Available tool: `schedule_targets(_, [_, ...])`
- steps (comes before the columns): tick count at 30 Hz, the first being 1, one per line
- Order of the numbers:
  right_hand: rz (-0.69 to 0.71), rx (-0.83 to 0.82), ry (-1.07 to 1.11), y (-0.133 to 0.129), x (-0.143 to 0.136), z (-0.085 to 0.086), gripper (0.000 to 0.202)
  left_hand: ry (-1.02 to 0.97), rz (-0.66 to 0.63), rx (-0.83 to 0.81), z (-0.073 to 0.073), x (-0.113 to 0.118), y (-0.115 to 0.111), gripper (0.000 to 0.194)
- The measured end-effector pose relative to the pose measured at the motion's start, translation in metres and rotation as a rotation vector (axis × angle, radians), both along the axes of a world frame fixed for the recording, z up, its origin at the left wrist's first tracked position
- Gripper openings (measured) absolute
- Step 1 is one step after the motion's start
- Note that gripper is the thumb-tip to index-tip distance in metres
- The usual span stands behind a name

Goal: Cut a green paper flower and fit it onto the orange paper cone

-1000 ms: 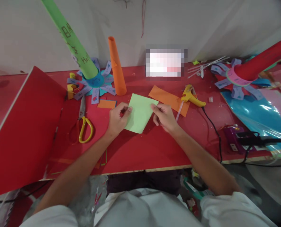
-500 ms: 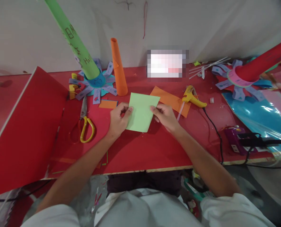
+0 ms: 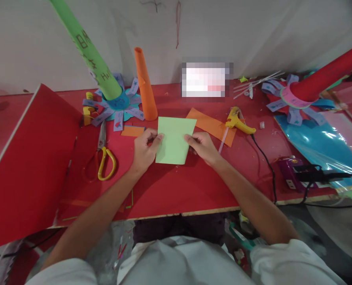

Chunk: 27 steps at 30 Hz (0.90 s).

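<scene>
A light green paper piece (image 3: 175, 141) is held above the red table (image 3: 176, 190). My left hand (image 3: 145, 148) pinches its left edge, thumb on the front. On the opposite edge, my right hand (image 3: 204, 146) grips the paper between thumb and fingers. Behind the paper lies an orange paper strip (image 3: 207, 120), partly covered. A smaller orange piece (image 3: 133, 131) is near my left hand. The yellow glue gun (image 3: 239, 122) rests beyond my right hand, its clear stick pointing toward me. Yellow-handled scissors (image 3: 105, 158) lie left of my left hand.
An orange paper cone (image 3: 146, 89) stands at the back, beside a green tube (image 3: 89, 55) on a flower-like base. At the right are a red tube (image 3: 333, 75), blue sheets (image 3: 315, 146) and a purple power box (image 3: 291, 174). A red board (image 3: 30, 170) stands at the left.
The view has shifted slightly, moving the table items a little left in the picture. The green paper has turned slightly, and both hands still hold it.
</scene>
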State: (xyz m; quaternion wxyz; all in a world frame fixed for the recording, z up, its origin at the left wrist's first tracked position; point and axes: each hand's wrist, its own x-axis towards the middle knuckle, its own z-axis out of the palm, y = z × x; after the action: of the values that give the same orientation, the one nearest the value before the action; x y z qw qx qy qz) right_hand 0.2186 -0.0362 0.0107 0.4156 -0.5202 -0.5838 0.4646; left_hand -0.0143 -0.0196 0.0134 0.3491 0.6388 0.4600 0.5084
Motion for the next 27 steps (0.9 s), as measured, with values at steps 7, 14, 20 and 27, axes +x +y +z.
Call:
schedule_targets(7, [0.273, -0.042, -0.117, 0.001, 0.002, 0.003, 0.076, -0.013, 0.051, 0.029, 0.002, -0.007, 0.005, 0.050])
schedule_targets(14, [0.182, -0.025, -0.079, 0.001, 0.000, 0.002, 0.067, 0.033, 0.069, 0.090, 0.007, -0.002, -0.001, 0.052])
schedule_targets(20, [0.355, -0.161, -0.017, -0.006, -0.001, 0.005, 0.066, 0.008, 0.110, 0.097, 0.012, -0.005, 0.001, 0.056])
schedule_targets(27, [0.354, -0.139, 0.011, -0.007, -0.001, 0.003, 0.055, 0.065, 0.169, 0.130, 0.010, -0.009, 0.006, 0.056])
